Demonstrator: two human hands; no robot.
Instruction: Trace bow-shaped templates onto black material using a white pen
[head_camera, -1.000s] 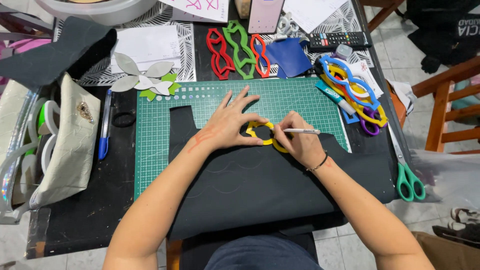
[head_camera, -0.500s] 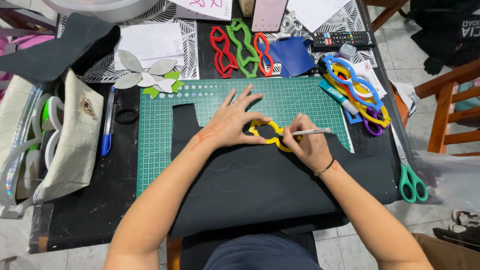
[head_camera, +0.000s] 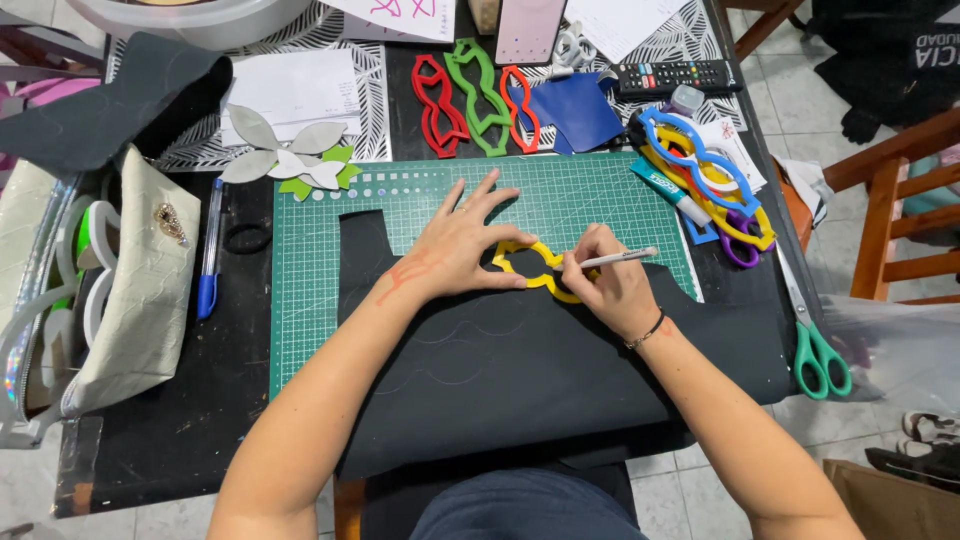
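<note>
My left hand lies flat with spread fingers on a yellow glasses-shaped template, pressing it onto a black sheet of foam. My right hand grips a white pencil whose tip touches the template's right edge. The black sheet lies over a green cutting mat and hangs over the table's near edge. Faint traced outlines show on the sheet below my hands.
Red and green glasses-shaped cutouts lie behind the mat, a stack of blue, yellow and purple ones at the right. Green-handled scissors lie at the right edge. A blue pen and a cream pouch are at the left.
My right hand with the pencil has shifted slightly along the template's right side. My left hand stays pressed on the template.
</note>
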